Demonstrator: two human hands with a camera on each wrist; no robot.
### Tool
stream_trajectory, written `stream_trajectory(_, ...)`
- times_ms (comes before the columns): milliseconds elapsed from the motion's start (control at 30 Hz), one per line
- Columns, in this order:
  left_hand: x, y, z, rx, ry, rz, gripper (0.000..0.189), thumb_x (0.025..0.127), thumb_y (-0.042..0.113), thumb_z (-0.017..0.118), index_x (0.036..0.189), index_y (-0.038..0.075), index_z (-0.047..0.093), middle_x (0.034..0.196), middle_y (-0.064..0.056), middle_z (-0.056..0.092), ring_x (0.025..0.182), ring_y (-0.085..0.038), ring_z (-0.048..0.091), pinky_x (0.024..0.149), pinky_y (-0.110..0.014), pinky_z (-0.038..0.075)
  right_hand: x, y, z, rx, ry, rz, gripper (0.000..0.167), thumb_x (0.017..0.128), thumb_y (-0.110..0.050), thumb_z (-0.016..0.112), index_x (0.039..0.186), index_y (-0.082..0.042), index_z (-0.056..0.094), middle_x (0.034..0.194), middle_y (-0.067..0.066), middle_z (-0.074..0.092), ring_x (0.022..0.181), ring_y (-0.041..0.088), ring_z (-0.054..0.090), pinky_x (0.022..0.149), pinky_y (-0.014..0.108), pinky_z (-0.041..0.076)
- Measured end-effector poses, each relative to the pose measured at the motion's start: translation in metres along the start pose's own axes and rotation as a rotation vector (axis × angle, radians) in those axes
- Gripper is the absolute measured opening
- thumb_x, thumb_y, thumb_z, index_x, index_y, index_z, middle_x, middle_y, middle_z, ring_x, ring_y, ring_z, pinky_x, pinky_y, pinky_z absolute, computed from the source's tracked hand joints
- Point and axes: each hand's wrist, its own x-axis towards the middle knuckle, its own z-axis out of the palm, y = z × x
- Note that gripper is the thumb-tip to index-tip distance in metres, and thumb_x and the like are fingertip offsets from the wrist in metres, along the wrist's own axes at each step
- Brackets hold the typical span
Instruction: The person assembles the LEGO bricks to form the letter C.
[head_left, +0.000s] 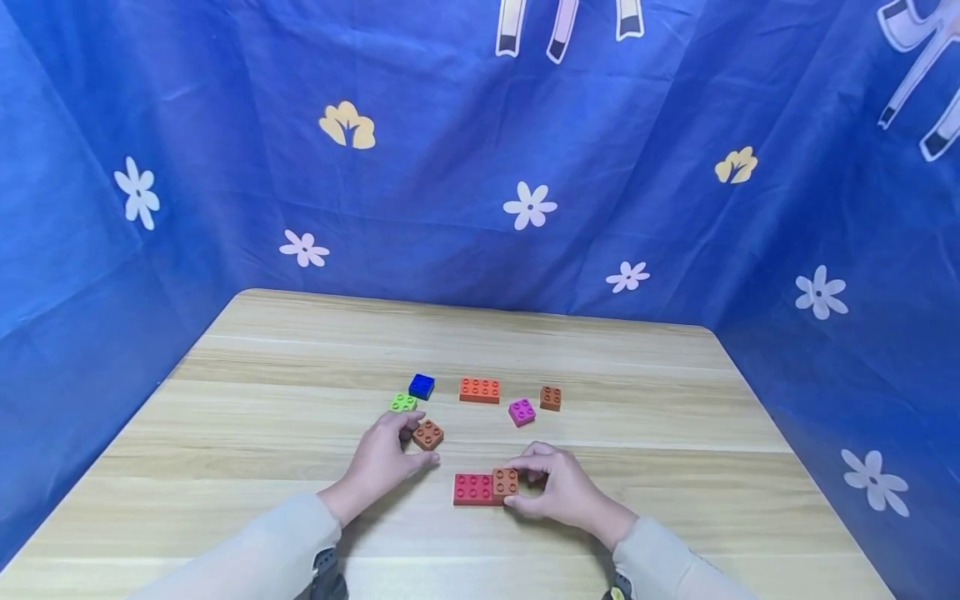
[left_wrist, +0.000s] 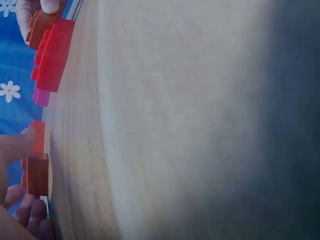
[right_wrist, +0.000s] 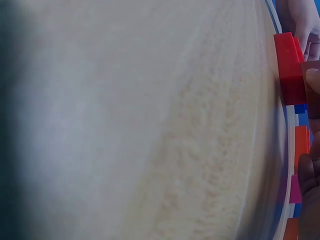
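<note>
Near the front of the table lies a red eight-stud building brick, with a brown four-stud brick on its right end. My right hand pinches that brown brick between thumb and fingers. To the left, my left hand reaches around a second brown four-stud brick, thumb and fingers spread on either side of it. The left wrist view also has this brick between the thumb and the other fingers, not visibly gripped. Just beyond the left fingertips is a lime green brick, partly covered.
Farther back on the wooden table are a blue brick, an orange eight-stud brick, a magenta brick and another brown brick. A blue patterned curtain surrounds the back and sides.
</note>
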Motion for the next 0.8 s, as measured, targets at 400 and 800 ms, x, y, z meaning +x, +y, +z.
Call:
stream_trajectory(400,0.004,0.001,0.005,0.069,-0.002,0.002,0.052,0.066,0.008,0.084,0.111,-0.004,0.063,0.099,-0.014,0.064,0.088,-0.027,0.060,0.081,-0.044,0.050,0.000,0.003,0.001,0.001,0.004,-0.003,0.039,0.069,-0.018,0.085,0.105,-0.011,0.072,0.082,-0.006,0.058,0.071,0.008,0.052,0.063,0.022,0.050)
stream_trajectory(800,-0.006,0.005,-0.002,-0.087,-0.087,0.049,0.042,0.068,0.002,0.080,0.108,0.004,0.066,0.095,-0.001,0.064,0.085,-0.015,0.058,0.078,-0.034,0.052,0.000,0.001,0.000,0.004,-0.001,0.007,0.039,0.069,-0.019,0.085,0.105,-0.011,0.072,0.081,-0.004,0.058,0.071,0.009,0.052,0.063,0.022,0.050)
